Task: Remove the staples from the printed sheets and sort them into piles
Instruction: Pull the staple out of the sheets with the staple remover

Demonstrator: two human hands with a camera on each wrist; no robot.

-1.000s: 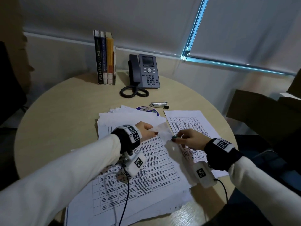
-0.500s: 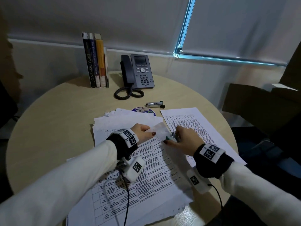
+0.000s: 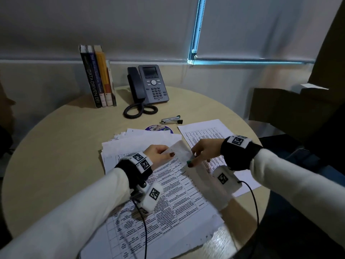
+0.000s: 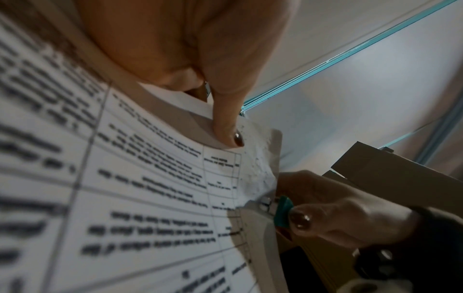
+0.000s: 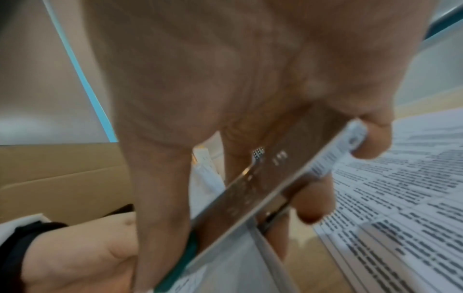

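Observation:
A stapled set of printed sheets [image 3: 168, 195] lies in front of me on the round table [image 3: 56, 146]. My left hand [image 3: 167, 153] pinches its top right corner [image 3: 180, 148] and holds it bent up; in the left wrist view the thumb [image 4: 225, 123] presses on the paper [image 4: 150, 178]. My right hand [image 3: 196, 156] grips a staple remover [image 3: 189, 162] with a teal handle. Its metal tip [image 4: 265, 204] sits at the edge of that raised corner. In the right wrist view the fingers [image 5: 160, 198] curl round the metal tool [image 5: 250, 190].
A separate printed sheet [image 3: 203, 132] lies to the right, partly under my right wrist. More white sheets [image 3: 141, 139] fan out behind the set. A stapler [image 3: 171, 119], a disc [image 3: 158, 128], a desk phone [image 3: 151, 85] and standing books [image 3: 97, 77] are farther back. A cardboard box [image 3: 280, 105] stands at the right.
My right hand has moved left with the staple remover and brought its tip to the raised corner. My left hand keeps its pinch on the corner.

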